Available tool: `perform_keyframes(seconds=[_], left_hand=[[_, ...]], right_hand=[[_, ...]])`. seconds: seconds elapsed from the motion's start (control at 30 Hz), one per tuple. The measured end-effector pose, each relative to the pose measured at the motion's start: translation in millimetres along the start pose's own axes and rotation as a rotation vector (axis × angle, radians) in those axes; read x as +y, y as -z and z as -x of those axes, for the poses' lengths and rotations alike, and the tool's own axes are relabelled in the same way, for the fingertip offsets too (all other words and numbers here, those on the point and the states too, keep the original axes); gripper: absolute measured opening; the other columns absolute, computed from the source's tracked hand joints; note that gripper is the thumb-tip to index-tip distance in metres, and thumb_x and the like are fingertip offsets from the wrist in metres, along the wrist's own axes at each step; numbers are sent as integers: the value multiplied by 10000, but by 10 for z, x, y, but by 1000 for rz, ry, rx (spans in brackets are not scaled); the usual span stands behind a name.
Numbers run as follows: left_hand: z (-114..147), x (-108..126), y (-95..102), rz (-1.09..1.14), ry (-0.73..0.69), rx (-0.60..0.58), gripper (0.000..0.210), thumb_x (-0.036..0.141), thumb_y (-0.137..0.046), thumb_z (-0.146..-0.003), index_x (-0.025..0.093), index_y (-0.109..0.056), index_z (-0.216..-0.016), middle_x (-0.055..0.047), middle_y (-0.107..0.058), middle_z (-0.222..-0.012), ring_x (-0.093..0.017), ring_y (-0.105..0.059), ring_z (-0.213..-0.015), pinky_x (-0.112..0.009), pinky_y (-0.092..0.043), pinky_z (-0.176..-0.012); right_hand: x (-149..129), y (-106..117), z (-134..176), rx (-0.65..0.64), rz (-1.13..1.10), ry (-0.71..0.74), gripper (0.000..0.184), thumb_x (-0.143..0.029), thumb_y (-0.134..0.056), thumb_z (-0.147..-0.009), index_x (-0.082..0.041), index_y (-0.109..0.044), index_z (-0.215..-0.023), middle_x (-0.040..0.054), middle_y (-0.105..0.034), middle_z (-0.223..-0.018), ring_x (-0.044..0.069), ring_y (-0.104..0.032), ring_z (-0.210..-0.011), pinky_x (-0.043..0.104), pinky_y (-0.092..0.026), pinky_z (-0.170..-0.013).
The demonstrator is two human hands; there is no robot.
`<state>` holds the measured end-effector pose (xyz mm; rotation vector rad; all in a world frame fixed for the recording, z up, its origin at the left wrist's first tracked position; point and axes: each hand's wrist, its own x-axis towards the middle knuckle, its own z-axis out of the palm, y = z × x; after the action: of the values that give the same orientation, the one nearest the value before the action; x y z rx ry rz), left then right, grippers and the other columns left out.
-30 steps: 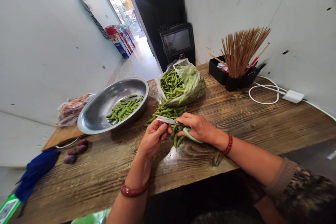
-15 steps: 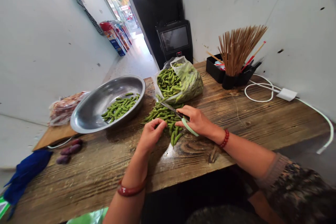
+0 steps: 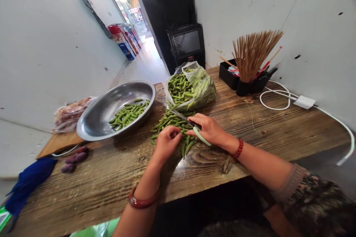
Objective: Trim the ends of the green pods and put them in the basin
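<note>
A loose pile of green edamame pods (image 3: 169, 120) lies on the wooden table in front of me. My left hand (image 3: 167, 141) is at the pile's near side, thumb and fingers pinched together on what looks like an edamame pod, mostly hidden by the fingers. My right hand (image 3: 207, 129) grips a pair of scissors (image 3: 200, 135) with pale green handles; the blades point left and away over the pile. Just behind stands a clear plastic bag (image 3: 204, 88) full of pods. To the left, a wide steel basin (image 3: 96, 118) holds more pods.
Purple-red tubers (image 3: 74, 159) and a blue cloth (image 3: 29, 177) lie at the left, near a bagged item (image 3: 69, 114) on a board. At the right back stand a black organizer (image 3: 228, 76) with thin sticks (image 3: 249, 57) and a white cable (image 3: 274, 108).
My left hand has shifted slightly right, closer to the scissors. My right hand keeps its grip on them almost in place. The whole view has moved a little.
</note>
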<state>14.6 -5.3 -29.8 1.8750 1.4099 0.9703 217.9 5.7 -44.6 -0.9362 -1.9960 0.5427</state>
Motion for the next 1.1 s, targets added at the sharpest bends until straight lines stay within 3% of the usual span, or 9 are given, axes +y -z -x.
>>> perform_keyframes(seconds=[0.17, 0.3, 0.57, 1.1], left_hand=[[24, 80, 99, 545, 274, 3, 238, 333, -733, -708, 167, -605, -823, 27, -572, -663, -62, -374, -473, -201, -252, -442], [36, 141, 109, 755, 296, -39, 281, 314, -762, -690, 159, -586, -845, -12, -636, -786, -41, -407, -480, -173, -230, -409], [35, 66, 75, 677, 238, 14, 259, 349, -743, -725, 144, -673, -868, 17, -588, -673, -41, -394, -469, -181, -249, -425], [42, -16, 65, 579, 149, 3, 185, 308, -713, -761, 151, -703, -858, 2, -613, -697, -52, -400, -489, -193, -296, -471]], right_hand=[[-31, 10, -1, -8, -14, -12, 447, -355, -741, -774, -143, -613, -1146, 58, -609, -941, 165, -574, -773, 287, -479, -712], [-73, 19, 15, -78, 5, 8, 490, -338, -769, -744, -157, -606, -1169, 54, -597, -963, 158, -566, -768, 280, -479, -703], [-109, 31, 32, -189, 48, 0, 540, -354, -779, -737, -181, -589, -1212, 64, -596, -1003, 187, -595, -865, 298, -494, -774], [-111, 21, 41, -200, 65, 27, 527, -377, -757, -758, -165, -592, -1211, 75, -610, -998, 193, -605, -869, 298, -497, -777]])
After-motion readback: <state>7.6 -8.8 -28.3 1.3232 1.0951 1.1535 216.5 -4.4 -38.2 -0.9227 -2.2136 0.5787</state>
